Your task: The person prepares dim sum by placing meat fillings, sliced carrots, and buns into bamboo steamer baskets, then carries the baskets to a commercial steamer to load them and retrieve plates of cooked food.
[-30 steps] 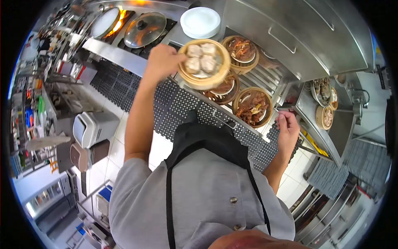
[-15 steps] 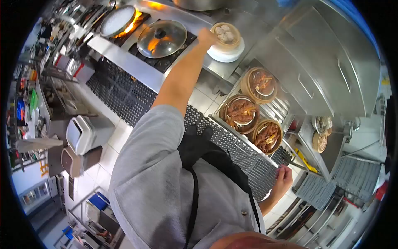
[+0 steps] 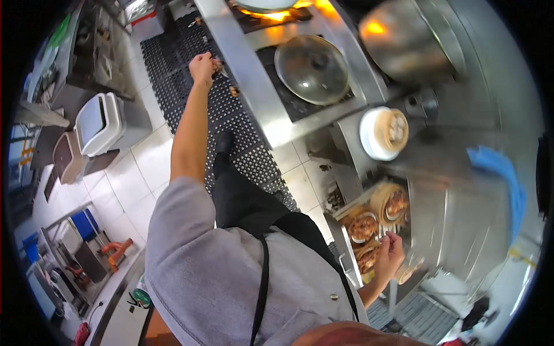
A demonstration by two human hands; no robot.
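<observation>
My left hand [image 3: 202, 68] is closed in a fist above the black floor mat, left of the stove's front edge. No held thing shows in it. My right hand [image 3: 391, 254] has its fingers curled in, with nothing visible between them. It hovers by an open metal drawer [image 3: 347, 249] that holds several bamboo steamers [image 3: 381, 199] of reddish-brown chicken feet [image 3: 362, 227]. On the metal counter, apart from both hands, a bamboo steamer of pale dumplings [image 3: 396, 128] sits on a round white base [image 3: 369, 135].
A glass-lidded pan [image 3: 311, 69] sits on the stove [image 3: 254, 86], with flames under another pan [image 3: 265, 4] behind it. A large steel pot [image 3: 407, 43] stands beyond. A perforated black mat [image 3: 173, 63] covers the floor; white-lidded bins [image 3: 98, 124] stand at left.
My left hand has moved away from the dumpling steamer, out over the floor mat. My view has swung, and my right hand now appears in front of the drawer of steamers.
</observation>
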